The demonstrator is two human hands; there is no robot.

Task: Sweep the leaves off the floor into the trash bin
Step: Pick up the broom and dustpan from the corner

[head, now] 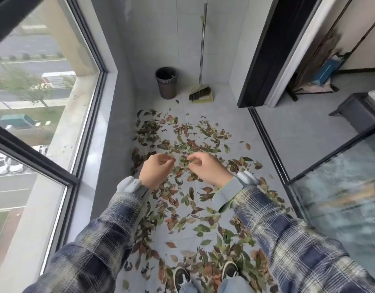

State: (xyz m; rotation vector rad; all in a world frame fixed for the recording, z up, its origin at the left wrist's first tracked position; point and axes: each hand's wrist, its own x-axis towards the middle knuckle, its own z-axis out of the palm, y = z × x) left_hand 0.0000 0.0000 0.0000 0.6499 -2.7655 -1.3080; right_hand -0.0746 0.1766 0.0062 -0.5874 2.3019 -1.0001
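The leaves point(182, 144) lie scattered over the grey tiled floor point(256, 127) in a wide, loose drift. It begins just short of the trash bin point(166, 82) and runs away from it to the person's shoes point(182, 278). None of it looks gathered, so I judge the sweeping not yet begun. The bin, dark and round with a liner, stands in the far corner against the wall. The broom point(200, 93) leans upright against that wall just beside the bin, on the side away from the window point(45, 81). Its bristles rest in a pale dustpan point(204, 99). Parked there, both are clear of the leaves and handy to the bin for tipping in.

Both hands hang in the air well short of the bin, above the middle of the drift. The left hand point(157, 171) and the right hand point(207, 169) are near each other, fingertips turned inward. Each grip is loosely curled, thumb close to the fingers. I see nothing held in either, though a small scrap would be hard to tell against the litter below. The leaves lie under and all round the hands, not touching them. The broom stands well beyond them, next to the bin, so fetching it probably means stepping across the leaves toward the bin.
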